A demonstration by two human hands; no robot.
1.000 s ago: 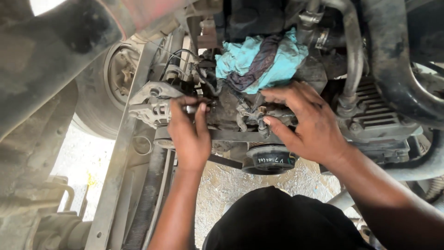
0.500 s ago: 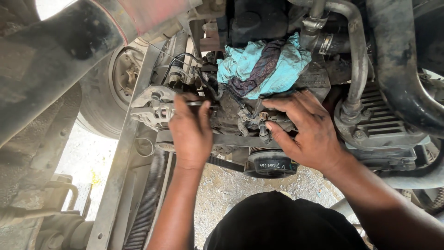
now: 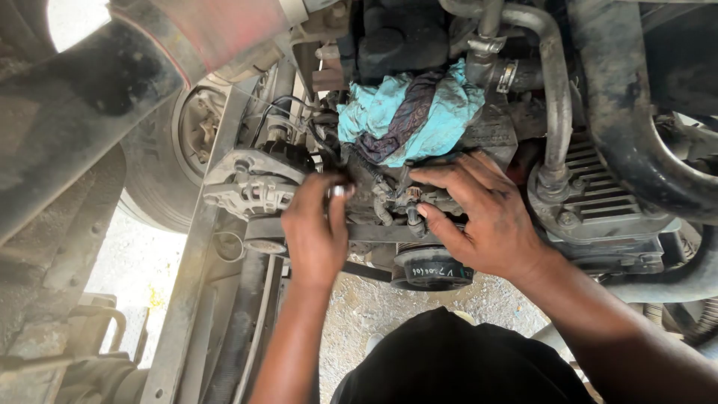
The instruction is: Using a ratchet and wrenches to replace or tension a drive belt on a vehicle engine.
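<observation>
A head-worn camera looks down into a grimy engine bay. At the centre sits a dark, greasy engine fitting (image 3: pixel 389 198), a cluster of small bolts and pipe ends, and both hands meet on it. The left hand (image 3: pixel 318 232) comes up from six o'clock, its fingers curled and pressed together around a small shiny metal piece (image 3: pixel 338 191) at the fitting's nine o'clock edge; whether this is a tool or a bolt cannot be told. The right hand (image 3: pixel 482 217) comes in from four o'clock, fingers spread and resting on the fitting's three o'clock side, thumb tip against a small bolt; it grips nothing that can be seen. The fitting lies between the two hands, both touching it, its long axis running roughly nine to three.

Just at twelve o'clock from the fitting, a turquoise rag (image 3: pixel 411 112) with a dark stripe is stuffed among the parts. At nine o'clock is a silver ribbed alternator (image 3: pixel 250 187). At six o'clock a black pulley (image 3: pixel 430 269) carries a belt. At three o'clock stands a finned metal housing (image 3: pixel 598 198), with a bent grey pipe (image 3: pixel 553 97) above it. A wheel (image 3: pixel 161 164) shows far left, over gravel ground (image 3: pixel 374 307).
</observation>
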